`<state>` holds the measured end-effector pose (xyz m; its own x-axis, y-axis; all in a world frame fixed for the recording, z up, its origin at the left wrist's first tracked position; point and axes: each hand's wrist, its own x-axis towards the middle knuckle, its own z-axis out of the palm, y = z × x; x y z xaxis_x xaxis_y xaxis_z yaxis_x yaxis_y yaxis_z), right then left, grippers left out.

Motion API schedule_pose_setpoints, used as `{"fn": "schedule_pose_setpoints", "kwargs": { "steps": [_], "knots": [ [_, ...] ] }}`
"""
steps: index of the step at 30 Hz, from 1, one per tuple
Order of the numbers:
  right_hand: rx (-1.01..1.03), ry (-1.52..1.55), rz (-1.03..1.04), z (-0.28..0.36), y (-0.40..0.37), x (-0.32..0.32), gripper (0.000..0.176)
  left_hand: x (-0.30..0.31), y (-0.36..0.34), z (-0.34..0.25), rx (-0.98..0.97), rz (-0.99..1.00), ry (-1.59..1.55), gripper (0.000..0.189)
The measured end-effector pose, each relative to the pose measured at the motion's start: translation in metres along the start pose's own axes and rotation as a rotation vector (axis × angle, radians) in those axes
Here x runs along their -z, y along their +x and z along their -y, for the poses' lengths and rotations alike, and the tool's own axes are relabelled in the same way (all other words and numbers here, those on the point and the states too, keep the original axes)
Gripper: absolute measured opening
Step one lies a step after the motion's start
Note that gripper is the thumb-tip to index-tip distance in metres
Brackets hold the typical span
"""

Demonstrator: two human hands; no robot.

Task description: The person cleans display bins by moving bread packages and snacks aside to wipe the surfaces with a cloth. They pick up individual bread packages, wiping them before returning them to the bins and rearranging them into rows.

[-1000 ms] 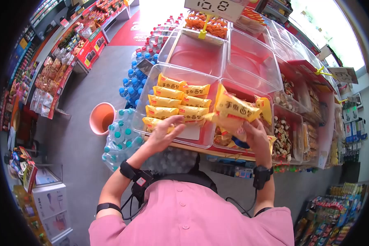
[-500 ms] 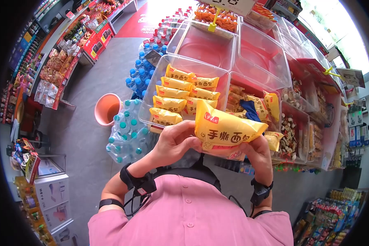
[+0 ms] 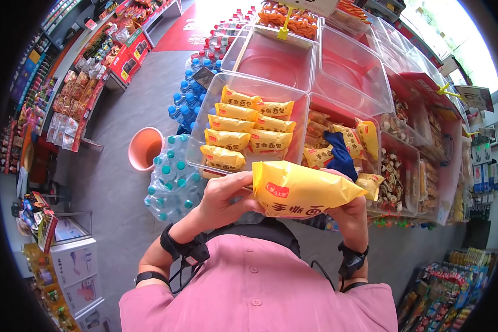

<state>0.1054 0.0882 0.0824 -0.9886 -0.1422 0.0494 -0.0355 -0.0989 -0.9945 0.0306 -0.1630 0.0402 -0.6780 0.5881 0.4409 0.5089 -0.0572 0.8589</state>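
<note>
A yellow packet of bread (image 3: 307, 188) is held between both hands in front of my chest. My left hand (image 3: 227, 196) grips its left end, thumb and fingers closed on the wrapper. At the right end my right hand (image 3: 348, 213) is closed round the packet, its fingers partly hidden behind it. Just beyond is a clear plastic bin (image 3: 191, 141) where several matching bread packets (image 3: 227, 140) lie in two columns. A dark blue cloth (image 3: 342, 157) lies over yellow packets in the bin to the right.
Bottled water (image 3: 171, 180) in plastic wrap and a pink bucket (image 3: 146, 149) stand on the floor at left. More clear bins (image 3: 276, 61) sit behind and to the right, some with snacks. Shelves (image 3: 83, 94) line the far left.
The bread packet has come slightly lower and tipped, so its printed front faces more downward. Both hands keep hold of it. More of the blue cloth shows.
</note>
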Motion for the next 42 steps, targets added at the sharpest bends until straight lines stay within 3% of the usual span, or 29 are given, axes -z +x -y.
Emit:
{"fn": "schedule_pose_setpoints", "kwargs": {
  "steps": [2, 5, 9, 25, 30, 34, 37, 39, 41, 42],
  "knots": [
    [-0.09, 0.119, -0.034, -0.003, -0.001, 0.001, 0.045, -0.005, -0.001, -0.005, 0.04, -0.107, -0.243, 0.042],
    [-0.051, 0.327, 0.003, -0.028, 0.0, 0.007, 0.044, -0.008, -0.001, -0.014, 0.116, -0.158, -0.284, 0.036],
    [-0.138, 0.514, -0.096, -0.038, 0.002, 0.0, 0.044, -0.008, 0.004, -0.022, 0.125, -0.154, -0.153, 0.02],
    [-0.137, 0.57, -0.007, -0.055, -0.003, 0.01, 0.046, -0.01, 0.004, -0.021, 0.164, -0.112, -0.129, 0.021],
    [-0.116, 0.528, -0.139, -0.051, -0.006, 0.006, 0.044, -0.009, 0.009, -0.02, 0.312, -0.04, -0.33, 0.012],
    [-0.092, 0.444, -0.122, -0.055, -0.008, 0.007, 0.045, -0.008, 0.011, -0.021, 0.385, -0.029, -0.332, 0.008],
    [-0.111, 0.423, -0.138, -0.055, -0.005, 0.003, 0.044, -0.012, 0.007, -0.009, 0.323, -0.068, -0.082, 0.007],
    [-0.156, 0.434, -0.13, -0.056, -0.002, -0.001, 0.043, -0.013, 0.009, -0.006, 0.278, -0.227, 0.178, 0.008],
    [-0.214, 0.36, -0.163, -0.064, 0.0, -0.008, 0.048, -0.021, 0.005, 0.012, 0.301, -0.306, 0.137, 0.012],
    [-0.178, 0.315, -0.112, -0.059, 0.0, -0.012, 0.049, -0.023, 0.007, 0.016, 0.396, -0.439, -0.082, 0.013]
  ]
}}
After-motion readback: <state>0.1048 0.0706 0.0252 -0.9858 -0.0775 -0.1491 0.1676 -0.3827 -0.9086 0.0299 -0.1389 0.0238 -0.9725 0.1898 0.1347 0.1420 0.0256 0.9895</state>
